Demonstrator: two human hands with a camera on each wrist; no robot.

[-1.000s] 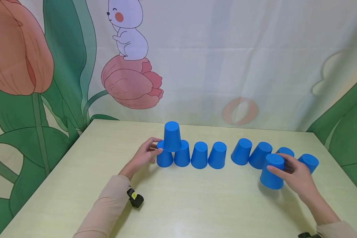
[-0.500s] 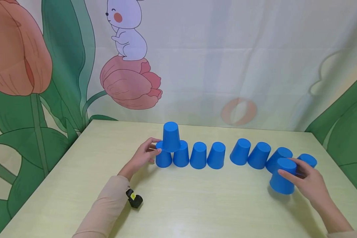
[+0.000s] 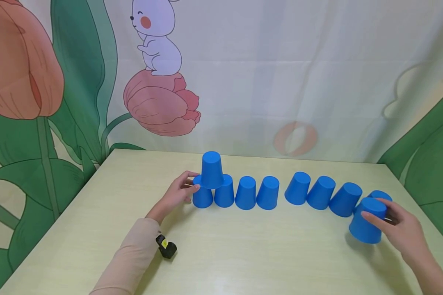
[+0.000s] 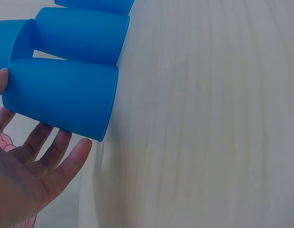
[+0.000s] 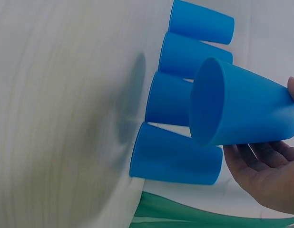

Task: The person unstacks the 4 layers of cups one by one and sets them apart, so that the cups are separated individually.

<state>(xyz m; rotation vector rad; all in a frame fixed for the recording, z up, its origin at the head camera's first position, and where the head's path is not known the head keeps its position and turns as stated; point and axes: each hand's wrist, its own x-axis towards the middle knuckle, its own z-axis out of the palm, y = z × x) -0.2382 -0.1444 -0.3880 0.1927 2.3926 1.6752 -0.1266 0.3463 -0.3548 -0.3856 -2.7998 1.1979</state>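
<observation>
grasping a blue cup, right grip hovers over pale table; left grip released.

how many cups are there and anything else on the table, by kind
blue cups: 10 (one held by the right hand, one stacked by the left hand)
black and yellow wrist device: 1
total: 11

Blue cup upside down, lifted off table in right hand; end cup upside down, apparently touching left hand.
</observation>
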